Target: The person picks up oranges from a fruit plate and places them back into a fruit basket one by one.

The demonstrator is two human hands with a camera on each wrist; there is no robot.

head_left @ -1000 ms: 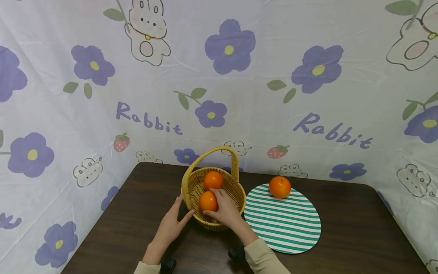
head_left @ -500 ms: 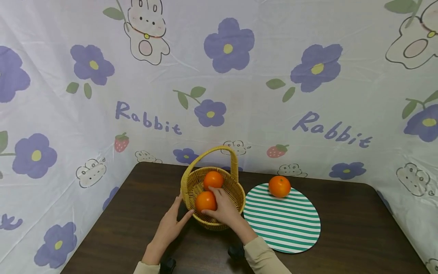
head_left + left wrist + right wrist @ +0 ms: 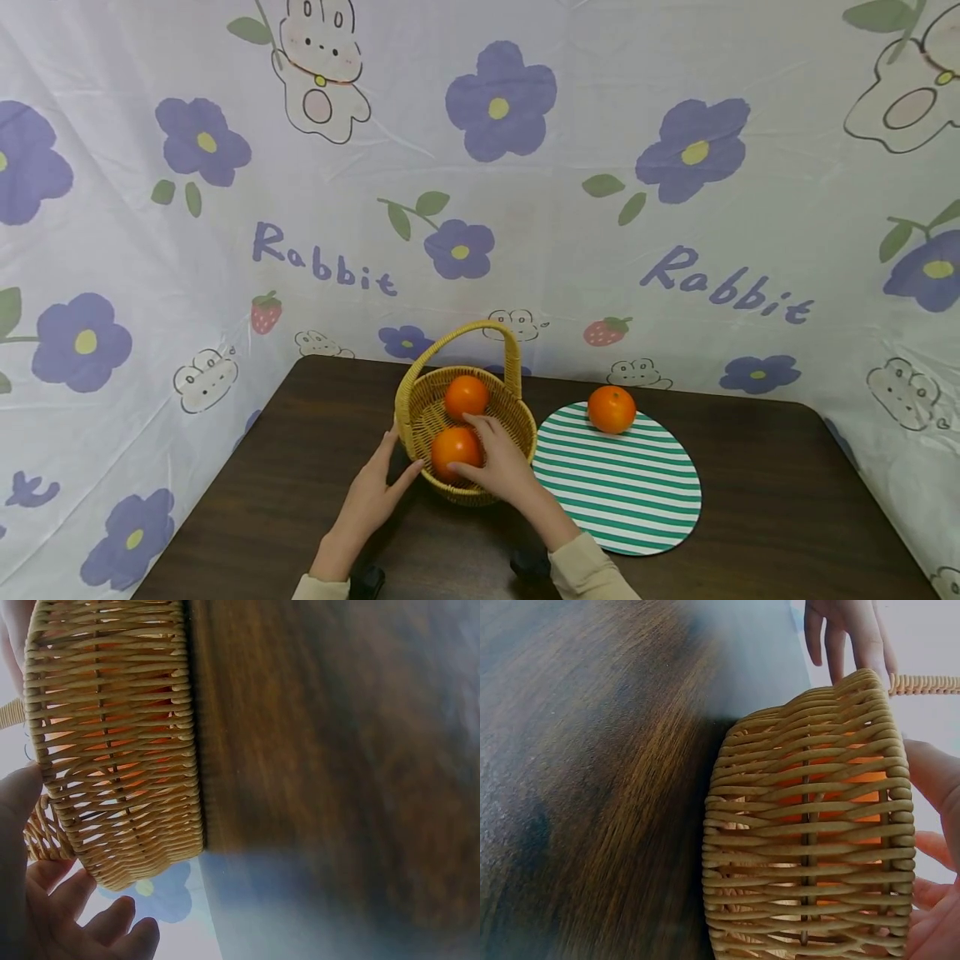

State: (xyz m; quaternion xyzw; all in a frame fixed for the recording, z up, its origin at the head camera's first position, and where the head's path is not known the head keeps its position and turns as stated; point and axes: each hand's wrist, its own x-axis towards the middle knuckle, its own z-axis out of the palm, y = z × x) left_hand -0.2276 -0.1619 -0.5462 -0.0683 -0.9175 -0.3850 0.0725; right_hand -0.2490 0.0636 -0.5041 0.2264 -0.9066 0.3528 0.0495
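Note:
A yellow wicker basket point(image 3: 517, 425) with a tall arched handle stands on the table, two oranges inside. At its left side my left hand point(image 3: 371, 496) holds the rim, thumb at the front and fingers by the handle's base; in the left wrist view the thumb and curled fingers are against the weave point(image 3: 112, 750). My right hand point(image 3: 502, 467) reaches over the rim and grips the front orange point(image 3: 452, 450), thumb below and fingers above. The back orange point(image 3: 465, 397) lies behind it. In the right wrist view the wicker wall point(image 3: 810, 825) partly hides the fruit.
Right of the basket lies a round green-and-white striped mat point(image 3: 622, 492), with another orange point(image 3: 611, 409) near its far edge. The dark wooden table point(image 3: 765, 492) meets a white flowered cloth point(image 3: 555, 192) at the back.
My right hand has shifted slightly right and toward the front, and the front orange has moved slightly toward the front with it. The left hand and basket have stayed about where they were.

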